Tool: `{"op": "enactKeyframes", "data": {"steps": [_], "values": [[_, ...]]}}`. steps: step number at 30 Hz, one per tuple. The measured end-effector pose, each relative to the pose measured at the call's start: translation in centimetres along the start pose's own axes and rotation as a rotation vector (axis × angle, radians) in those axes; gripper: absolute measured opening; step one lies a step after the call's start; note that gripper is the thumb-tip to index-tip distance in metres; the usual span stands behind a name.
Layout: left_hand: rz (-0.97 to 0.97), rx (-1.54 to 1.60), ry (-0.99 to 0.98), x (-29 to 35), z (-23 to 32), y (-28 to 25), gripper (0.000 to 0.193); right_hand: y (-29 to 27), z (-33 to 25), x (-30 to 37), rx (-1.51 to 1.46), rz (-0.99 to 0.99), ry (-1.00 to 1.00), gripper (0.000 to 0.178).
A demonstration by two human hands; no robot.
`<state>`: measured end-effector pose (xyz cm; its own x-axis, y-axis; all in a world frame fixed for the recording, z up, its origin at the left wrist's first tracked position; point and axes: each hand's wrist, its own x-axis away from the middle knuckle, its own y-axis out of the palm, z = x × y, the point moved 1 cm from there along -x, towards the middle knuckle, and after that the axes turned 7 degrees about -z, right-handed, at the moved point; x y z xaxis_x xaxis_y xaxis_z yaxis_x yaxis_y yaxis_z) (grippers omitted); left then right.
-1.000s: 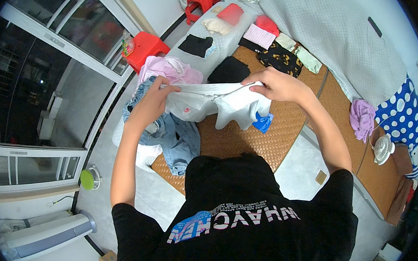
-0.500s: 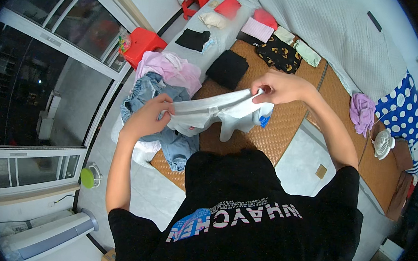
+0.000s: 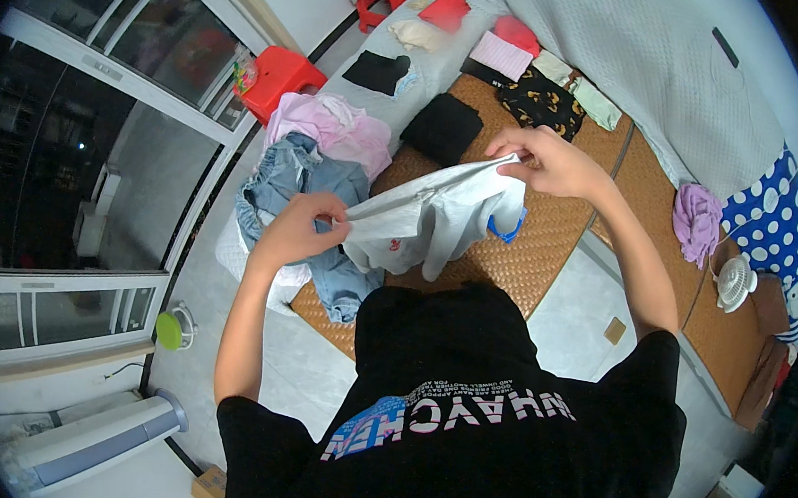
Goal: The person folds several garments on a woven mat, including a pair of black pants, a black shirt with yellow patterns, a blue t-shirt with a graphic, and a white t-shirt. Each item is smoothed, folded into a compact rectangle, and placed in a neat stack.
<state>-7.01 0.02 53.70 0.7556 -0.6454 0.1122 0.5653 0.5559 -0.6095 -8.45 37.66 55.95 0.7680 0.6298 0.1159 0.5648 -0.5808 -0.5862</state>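
A light grey garment [image 3: 440, 210] with a small red mark hangs stretched between my two hands above the woven mat [image 3: 502, 267]; its exact kind is unclear. My left hand [image 3: 298, 233] pinches the left end of its top edge. At the raised right end, my right hand [image 3: 553, 165] grips the fabric between thumb and fingers. Something blue [image 3: 511, 227] shows beside the garment's right side, partly hidden. Close to my left hand lie crumpled blue denim clothes [image 3: 296, 178] and a pink garment [image 3: 342, 135]. Beyond the garment sits a folded black cloth [image 3: 443, 128].
Several folded clothes, including a patterned black one [image 3: 543, 102] and a pink one [image 3: 501, 55], lie at the far side. Red stools [image 3: 281, 82] stand at the left. On the right are a purple cloth [image 3: 696, 221] and a small white fan [image 3: 734, 281].
The garment's lower part has dropped and spread, showing its red mark more. My left hand has moved slightly right; my right hand still grips the other end, a little further right.
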Motion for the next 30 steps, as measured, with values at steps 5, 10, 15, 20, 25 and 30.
{"op": "enactKeyframes", "data": {"steps": [5, 10, 15, 20, 25, 30], "values": [[0.005, -0.06, -0.323, -1.3, -0.8, 1.3, 0.034, 0.0, -0.2, -0.1, 0.113, -0.011, -0.095, 0.02], [0.065, -0.142, -0.297, -1.8, -1.5, 2.1, 0.023, 0.3, 0.0, -0.3, 0.16, -0.023, -0.104, 0.022], [0.177, -0.246, -0.128, -2.4, -1.1, 2.4, 0.016, 1.2, -0.3, -0.3, 0.256, 0.01, -0.039, 0.034], [0.277, -0.203, -0.023, -3.5, -1.0, 2.4, 0.016, 2.3, 2.4, -0.3, 0.332, 0.089, -0.066, 0.034], [0.188, -0.368, 0.004, -2.8, -0.1, 1.9, 0.022, 1.5, -1.0, 0.0, 0.314, 0.02, 0.096, 0.024], [0.1, -0.493, 0.071, -2.7, -0.2, 1.9, 0.024, 1.3, -0.3, 0.1, 0.339, 0.094, -0.034, 0.018]]}}
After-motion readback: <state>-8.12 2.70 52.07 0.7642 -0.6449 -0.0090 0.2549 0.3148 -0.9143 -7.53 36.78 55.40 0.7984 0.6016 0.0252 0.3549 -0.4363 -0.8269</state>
